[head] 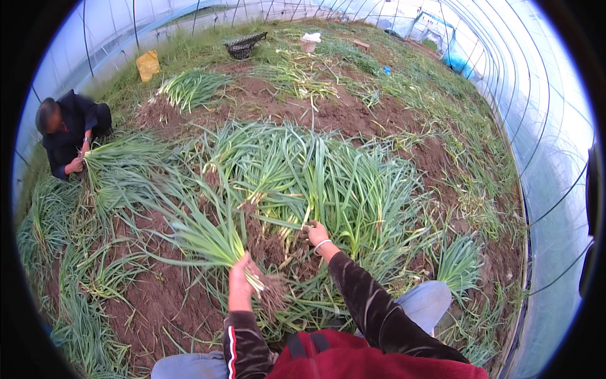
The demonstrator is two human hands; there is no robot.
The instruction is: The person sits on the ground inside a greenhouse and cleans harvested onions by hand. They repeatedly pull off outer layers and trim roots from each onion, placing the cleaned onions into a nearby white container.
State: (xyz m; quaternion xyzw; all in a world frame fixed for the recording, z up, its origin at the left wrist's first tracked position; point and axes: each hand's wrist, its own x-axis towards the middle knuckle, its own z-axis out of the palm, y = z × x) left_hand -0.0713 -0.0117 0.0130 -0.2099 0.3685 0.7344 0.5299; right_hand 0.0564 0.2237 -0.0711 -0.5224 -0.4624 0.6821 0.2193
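Observation:
My left hand (pixel 244 279) grips a bunch of leafy green allium plants (pixel 222 241) by the pale stems, with brown roots (pixel 273 294) sticking out to the right below the fist. Ahead and to the right, my right hand (pixel 315 234) has its fingers closed on the pale lower stem of a single plant (pixel 308 213), whose leaves point away from me. That hand is at the near edge of a large heap of the same plants (pixel 331 175). Tangled roots (pixel 270 244) lie between my two hands.
A crouching person (pixel 71 123) at the left holds another bunch (pixel 118 156). Farther off are a bundle of plants (pixel 191 87), a yellow sack (pixel 148 65), a dark mesh basket (pixel 242 46) and a bucket (pixel 309 43). A plastic greenhouse wall (pixel 551 199) curves along the right.

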